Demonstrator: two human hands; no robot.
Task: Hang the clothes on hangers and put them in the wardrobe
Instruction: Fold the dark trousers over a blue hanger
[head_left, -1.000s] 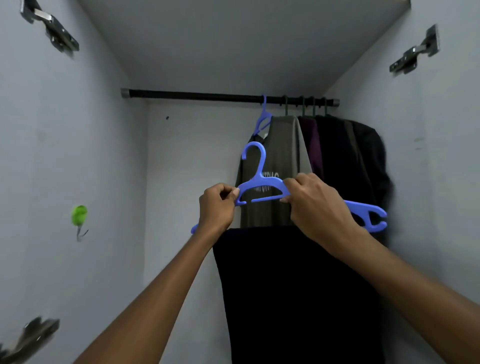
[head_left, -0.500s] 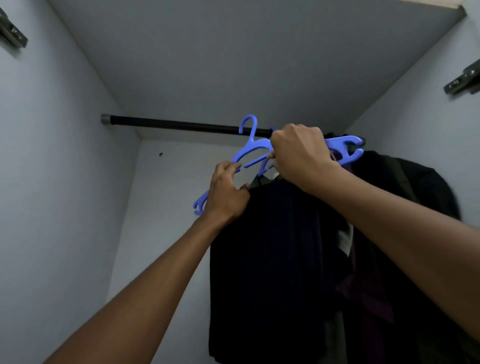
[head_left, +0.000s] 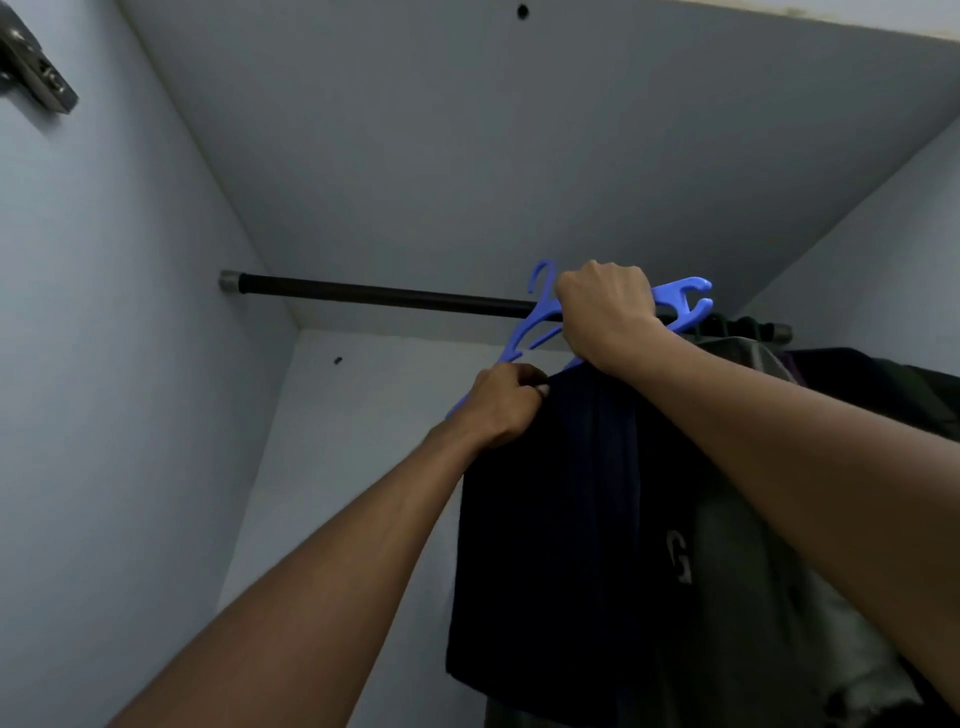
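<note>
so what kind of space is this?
Inside of a wardrobe, most likely: a dark hanging rail spans plain pale walls under a low top panel, clothes already hang at its right end, and a door hinge sits on the left wall.

One blue hanger (head_left: 535, 322) (one rail (head_left: 389, 297))

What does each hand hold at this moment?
Left hand: grips the blue hanger at its left end, beside the dark garment.
Right hand: grips the hanger's middle.
</note>
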